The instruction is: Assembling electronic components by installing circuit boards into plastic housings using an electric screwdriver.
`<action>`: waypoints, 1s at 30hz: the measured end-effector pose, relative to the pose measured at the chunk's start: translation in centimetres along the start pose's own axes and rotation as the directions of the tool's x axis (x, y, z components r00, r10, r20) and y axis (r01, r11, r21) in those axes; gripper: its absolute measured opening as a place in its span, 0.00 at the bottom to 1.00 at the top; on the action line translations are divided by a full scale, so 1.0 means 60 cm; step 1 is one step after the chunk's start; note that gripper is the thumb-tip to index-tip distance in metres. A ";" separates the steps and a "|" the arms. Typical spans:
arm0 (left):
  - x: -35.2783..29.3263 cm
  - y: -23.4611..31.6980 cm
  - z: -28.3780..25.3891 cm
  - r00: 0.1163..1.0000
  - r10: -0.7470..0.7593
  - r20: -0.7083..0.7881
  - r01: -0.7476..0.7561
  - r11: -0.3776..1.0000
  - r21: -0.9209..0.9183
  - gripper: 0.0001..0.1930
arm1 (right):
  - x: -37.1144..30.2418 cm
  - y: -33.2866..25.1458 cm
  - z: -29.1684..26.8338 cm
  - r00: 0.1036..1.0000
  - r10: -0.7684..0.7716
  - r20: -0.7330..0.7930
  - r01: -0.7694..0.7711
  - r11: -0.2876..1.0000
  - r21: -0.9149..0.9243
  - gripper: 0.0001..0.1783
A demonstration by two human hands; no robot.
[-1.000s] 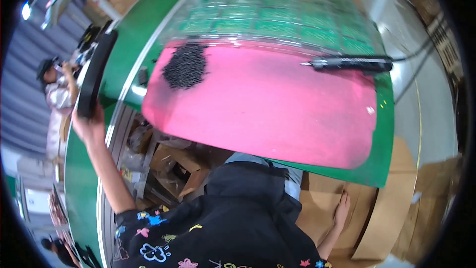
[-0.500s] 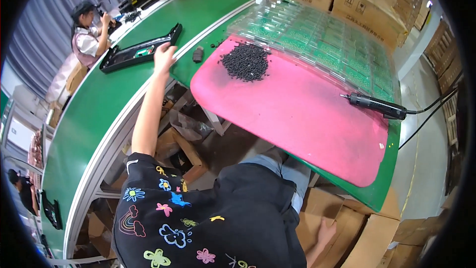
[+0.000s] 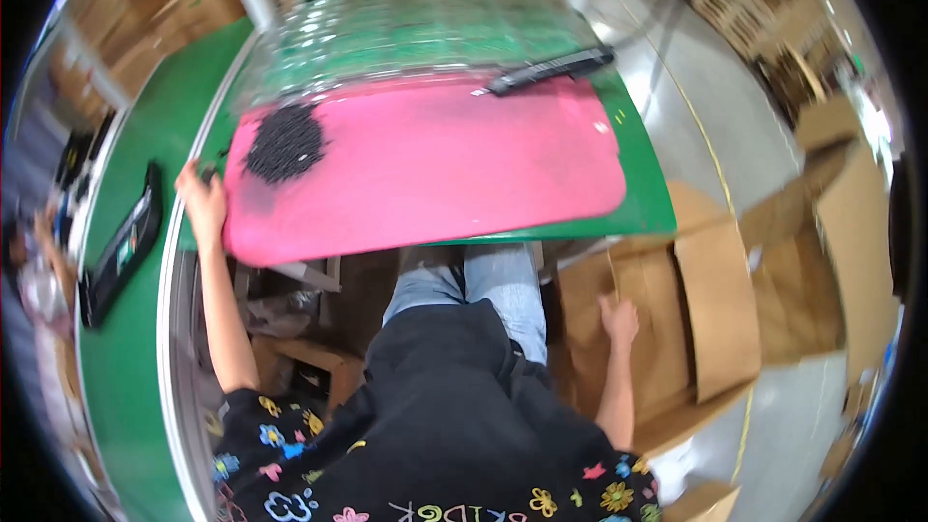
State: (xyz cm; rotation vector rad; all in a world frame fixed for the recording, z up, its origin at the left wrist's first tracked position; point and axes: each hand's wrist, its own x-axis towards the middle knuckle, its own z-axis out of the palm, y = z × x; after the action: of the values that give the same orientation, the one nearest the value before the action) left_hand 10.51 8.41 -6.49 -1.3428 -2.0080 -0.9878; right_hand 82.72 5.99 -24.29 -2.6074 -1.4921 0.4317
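Observation:
My left hand (image 3: 201, 201) is at the table's left edge, beside the pink mat (image 3: 435, 159). Its fingers look apart, next to a small dark block (image 3: 208, 175); blur hides whether they touch it. On the mat's left part lies a pile of small black pieces (image 3: 286, 143). Low on the right, my right hand (image 3: 620, 320) is over an open cardboard box (image 3: 652, 304), its fingers apart and nothing seen in them. A black electric screwdriver (image 3: 551, 70) rests along the mat's far right edge.
Clear plastic trays with green circuit boards (image 3: 416, 24) stand behind the mat. A long black housing (image 3: 123, 246) lies on the green conveyor belt (image 3: 135, 367) to the left. Another person (image 3: 43, 280) is beyond the belt. More cardboard boxes (image 3: 802, 280) stand at the right.
My view has swung to the right. My left hand has come back from the black housing on the belt to the small dark block. My right hand stays over the cardboard box.

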 end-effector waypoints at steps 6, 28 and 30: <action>-0.016 0.002 -0.007 0.994 -0.106 0.038 0.111 0.980 -0.164 0.25 | 0.025 -0.002 -0.021 0.992 0.035 0.124 -0.037 0.999 0.009 0.33; 0.319 0.214 0.139 0.970 0.232 0.079 -0.222 0.968 -0.115 0.21 | 0.027 -0.035 0.015 0.856 0.444 0.264 -0.460 0.888 -0.004 0.12; 0.303 0.281 0.157 0.974 0.198 0.114 -0.177 0.969 -0.174 0.21 | 0.043 -0.045 0.047 0.780 0.583 0.226 -0.597 0.802 -0.010 0.11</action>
State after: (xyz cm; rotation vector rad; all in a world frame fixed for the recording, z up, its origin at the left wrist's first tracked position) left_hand 19.23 29.93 6.32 -1.6920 -1.8822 -1.0167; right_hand 80.87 9.47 -26.83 -3.0110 -0.6246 0.8280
